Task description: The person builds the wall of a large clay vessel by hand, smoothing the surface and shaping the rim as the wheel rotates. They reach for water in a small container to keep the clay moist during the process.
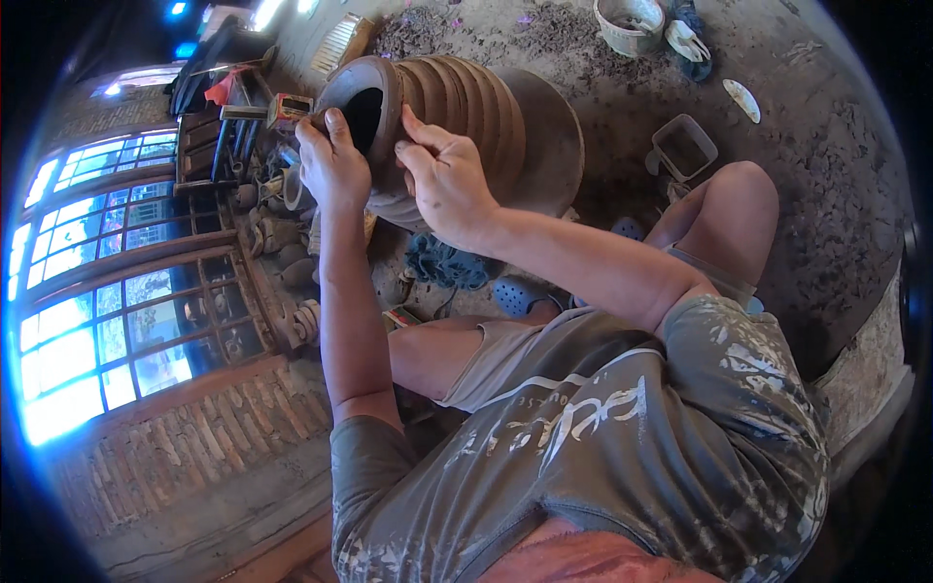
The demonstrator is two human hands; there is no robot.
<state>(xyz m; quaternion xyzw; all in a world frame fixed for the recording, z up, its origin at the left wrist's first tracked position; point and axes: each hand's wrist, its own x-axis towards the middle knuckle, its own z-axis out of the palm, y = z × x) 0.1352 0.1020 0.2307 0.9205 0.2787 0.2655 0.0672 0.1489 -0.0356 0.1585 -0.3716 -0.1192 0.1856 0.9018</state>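
A large ribbed brown clay pot (471, 121) with a dark round mouth stands on a round wheel (556, 136) in front of me. My left hand (335, 165) grips the left part of the pot's rim, thumb raised at the mouth, fingers partly hidden. My right hand (447, 180) is closed at the right side of the rim, its fingertips pressed on the clay. The inside of the pot is in shadow.
A white bucket (627, 34), a square plastic container (683, 146) and a pale oval piece (742, 99) lie to the right. A dark cloth (447, 262) and blue clogs (515, 291) are below the pot. A stool (233, 146), clutter and barred windows (126, 321) are at left.
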